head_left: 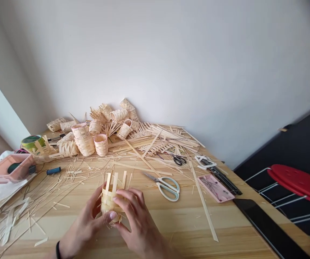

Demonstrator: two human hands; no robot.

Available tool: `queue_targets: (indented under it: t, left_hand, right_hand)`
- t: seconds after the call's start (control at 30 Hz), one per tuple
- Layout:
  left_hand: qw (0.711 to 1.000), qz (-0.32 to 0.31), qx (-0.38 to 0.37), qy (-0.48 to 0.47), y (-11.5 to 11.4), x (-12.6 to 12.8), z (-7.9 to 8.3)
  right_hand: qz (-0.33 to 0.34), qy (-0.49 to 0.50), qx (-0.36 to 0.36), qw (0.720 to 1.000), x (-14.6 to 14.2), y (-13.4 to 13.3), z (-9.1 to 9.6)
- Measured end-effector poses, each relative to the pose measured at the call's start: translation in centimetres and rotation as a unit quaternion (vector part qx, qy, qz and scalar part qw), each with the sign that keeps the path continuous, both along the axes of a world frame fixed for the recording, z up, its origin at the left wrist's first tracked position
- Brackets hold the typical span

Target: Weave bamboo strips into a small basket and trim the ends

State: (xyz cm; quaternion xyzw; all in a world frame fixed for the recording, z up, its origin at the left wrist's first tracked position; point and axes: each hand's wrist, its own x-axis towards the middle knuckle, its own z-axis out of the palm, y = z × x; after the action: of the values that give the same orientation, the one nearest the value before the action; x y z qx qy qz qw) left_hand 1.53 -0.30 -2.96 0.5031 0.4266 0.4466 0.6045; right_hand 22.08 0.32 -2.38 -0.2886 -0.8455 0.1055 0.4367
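Observation:
Both of my hands hold a small unfinished woven bamboo basket [109,198] just above the wooden table [187,225]. Pale upright strips stick up from its woven band. My left hand [86,225] grips it from the left with the thumb pressed on its lower front. My right hand [133,216] wraps its right side, with the fingers across the weave. The hands hide much of the basket's lower part. Loose bamboo slivers lie on the table around them. Nearest on the right are white-handled scissors [167,189], lying open and untouched.
Behind the hands, a heap of woven bamboo baskets [83,140] and bundled strips [168,136] stands against the wall. Black scissors [179,160], a pink tray [215,189], a black tablet [268,226], a pink box [9,169] and a red stool [300,183] surround the table.

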Motion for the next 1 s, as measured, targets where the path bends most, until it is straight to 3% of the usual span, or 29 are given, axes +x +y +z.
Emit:
queue_targets:
  t: [0.13,0.3,0.47,0.57,0.73,0.9,1.0]
  left_hand:
    - [1.0,0.018,-0.001,0.003,0.2,0.3,1.0]
    - [1.0,0.007,0.011,0.012,-0.5,0.3,2.3]
    - [0.999,-0.024,0.024,-0.003,-0.9,0.7,1.5]
    - [0.998,-0.045,0.034,-0.03,-0.9,0.9,1.2]
    - [0.994,-0.086,0.043,-0.055,-1.2,0.8,1.6]
    - [0.988,-0.123,0.053,-0.073,-1.5,0.6,1.9]
    - [0.978,-0.138,0.036,-0.15,-1.7,0.9,2.3]
  right_hand:
    - [0.015,0.007,-0.001,1.0,1.8,0.4,1.8]
    - [-0.171,0.012,-0.087,0.981,6.1,4.7,3.6]
    - [-0.252,-0.083,-0.139,0.954,8.1,11.0,1.3]
    - [-0.302,-0.119,-0.161,0.932,8.5,13.4,-0.6]
    - [-0.336,-0.158,-0.204,0.906,9.1,15.4,-2.5]
    - [-0.324,-0.169,-0.224,0.903,9.6,16.3,-2.7]
    - [-0.329,-0.158,-0.223,0.904,9.5,16.6,-2.8]
